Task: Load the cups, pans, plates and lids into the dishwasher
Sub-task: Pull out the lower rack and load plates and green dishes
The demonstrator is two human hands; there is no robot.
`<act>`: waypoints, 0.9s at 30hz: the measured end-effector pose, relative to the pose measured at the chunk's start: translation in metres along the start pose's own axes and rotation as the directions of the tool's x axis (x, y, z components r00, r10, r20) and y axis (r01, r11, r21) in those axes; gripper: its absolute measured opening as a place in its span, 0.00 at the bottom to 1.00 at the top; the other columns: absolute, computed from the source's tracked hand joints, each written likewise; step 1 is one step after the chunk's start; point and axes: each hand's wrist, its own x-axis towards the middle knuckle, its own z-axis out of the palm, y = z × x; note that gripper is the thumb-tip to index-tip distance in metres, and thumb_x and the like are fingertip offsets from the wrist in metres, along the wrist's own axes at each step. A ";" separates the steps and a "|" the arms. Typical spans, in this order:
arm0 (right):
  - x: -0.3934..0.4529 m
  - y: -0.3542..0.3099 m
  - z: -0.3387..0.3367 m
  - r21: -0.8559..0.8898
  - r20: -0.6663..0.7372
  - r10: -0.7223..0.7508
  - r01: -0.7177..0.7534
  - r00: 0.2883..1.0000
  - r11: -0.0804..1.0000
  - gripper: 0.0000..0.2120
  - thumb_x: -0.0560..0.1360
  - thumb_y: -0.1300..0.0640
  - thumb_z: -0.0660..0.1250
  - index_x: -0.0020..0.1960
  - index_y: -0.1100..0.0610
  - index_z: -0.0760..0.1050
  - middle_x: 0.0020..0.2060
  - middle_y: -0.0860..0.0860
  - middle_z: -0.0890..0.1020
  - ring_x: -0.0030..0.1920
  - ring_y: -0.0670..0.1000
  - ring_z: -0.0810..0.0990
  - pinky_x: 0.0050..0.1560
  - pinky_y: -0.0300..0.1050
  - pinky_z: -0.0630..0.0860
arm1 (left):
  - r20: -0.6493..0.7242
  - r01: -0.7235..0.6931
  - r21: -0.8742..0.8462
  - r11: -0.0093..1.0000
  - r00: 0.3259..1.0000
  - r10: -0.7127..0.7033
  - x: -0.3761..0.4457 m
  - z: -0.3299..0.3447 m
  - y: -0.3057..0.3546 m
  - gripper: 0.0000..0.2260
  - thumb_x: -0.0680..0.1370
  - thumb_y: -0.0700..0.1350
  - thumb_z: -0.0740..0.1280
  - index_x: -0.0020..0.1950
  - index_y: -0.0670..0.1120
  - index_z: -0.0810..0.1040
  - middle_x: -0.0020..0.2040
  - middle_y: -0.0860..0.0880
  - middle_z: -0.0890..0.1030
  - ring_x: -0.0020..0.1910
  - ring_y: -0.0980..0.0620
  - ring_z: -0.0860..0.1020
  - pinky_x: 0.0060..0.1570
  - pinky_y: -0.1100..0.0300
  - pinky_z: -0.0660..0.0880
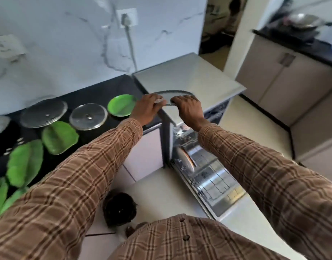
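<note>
Black counter [105, 92] under marble wall [67, 44]; both hands' fingers [182, 99] grip glass lid [175, 93] above dishwasher [189, 76].

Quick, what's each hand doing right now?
Left hand: grips the near edge of the glass lid.
Right hand: grips the same lid's edge.

Both arms reach forward from the near edge, sleeved to the wrist in brown plaid, and draw together toward the far middle; the left hand [146, 109] comes in from the left with its back up, fingers curled over the near left rim of a glass lid [173, 94] and thumb beneath; the right hand [189, 111] sits just beside it, knuckles up, fingers bent over the same rim; the two hands stand close, not touching.
</note>
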 end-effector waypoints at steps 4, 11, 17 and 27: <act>-0.063 0.084 -0.017 -0.068 0.043 0.196 -0.193 0.980 0.979 0.14 0.76 0.65 0.65 0.55 0.49 0.78 0.45 0.48 0.85 0.44 0.55 0.82 0.53 0.49 0.74 | 0.231 -0.196 0.060 0.979 0.957 0.178 0.021 0.069 0.091 0.25 0.81 0.63 0.63 0.72 0.48 0.75 0.69 0.47 0.77 0.69 0.45 0.73 0.68 0.48 0.71; -0.160 0.169 -0.025 -0.033 0.055 0.421 -0.420 0.905 0.907 0.03 0.81 0.55 0.66 0.51 0.49 0.79 0.39 0.48 0.83 0.36 0.51 0.80 0.47 0.46 0.74 | 0.402 -0.416 0.136 0.899 0.853 0.333 0.047 0.150 0.194 0.16 0.81 0.39 0.63 0.69 0.48 0.79 0.63 0.42 0.82 0.58 0.40 0.80 0.58 0.49 0.76; -0.196 0.208 0.001 -0.036 0.160 0.558 -0.560 0.814 0.827 0.07 0.84 0.56 0.62 0.48 0.51 0.75 0.35 0.47 0.81 0.28 0.48 0.75 0.40 0.45 0.78 | 0.472 -0.438 0.144 0.887 0.818 0.328 0.066 0.215 0.207 0.14 0.82 0.37 0.64 0.64 0.49 0.80 0.52 0.47 0.83 0.46 0.47 0.81 0.51 0.48 0.82; -0.193 0.234 0.125 -0.022 0.406 0.653 -0.708 0.639 0.706 0.13 0.78 0.71 0.62 0.52 0.57 0.80 0.37 0.51 0.83 0.29 0.48 0.75 0.31 0.43 0.72 | 0.583 -0.409 0.106 0.906 0.764 0.277 0.127 0.317 0.132 0.19 0.80 0.32 0.65 0.69 0.45 0.79 0.64 0.44 0.81 0.62 0.44 0.79 0.62 0.49 0.76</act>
